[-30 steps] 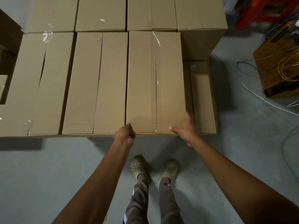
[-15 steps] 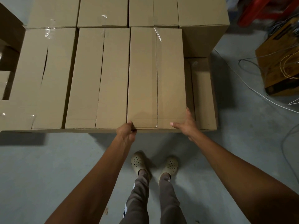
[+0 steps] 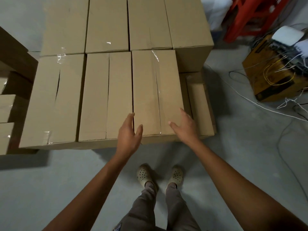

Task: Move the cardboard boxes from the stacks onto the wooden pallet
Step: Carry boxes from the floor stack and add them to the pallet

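At the far left stands a stepped stack of boxes [image 3: 6,107]. Next comes a front row of 3 long boxes lying side by side: one with a split tape seam [image 3: 51,100], a middle box [image 3: 106,95] and a taped box [image 3: 155,84], with more boxes packed tight behind them. No pallet shows anywhere; if it lies under these boxes, they hide it.

The left hand [image 3: 129,132] hovers at the near-left corner of the taped box, over the crack where it meets the middle box. Its grip is apart, fingers straight, holding nothing. The right hand [image 3: 185,125] is at the near-right corner, grip also apart, fingers spread. Whether either palm touches the cardboard I cannot tell.

Right of the taped box sits a low box [image 3: 200,104], a step down. Beyond it, white cables [image 3: 250,100] trail over the floor [image 3: 50,189] toward a yellow box full of wires [image 3: 273,75].

The risks, as I judge them:
- The crack on the left is tight – fingers pushed in there could get pinched, or drag the middle box along.
- The right side has nothing beside it, so an uneven pull could tip the taped box down onto the low box.
- Stepping right with a box blocking the view could catch a foot in the cables.
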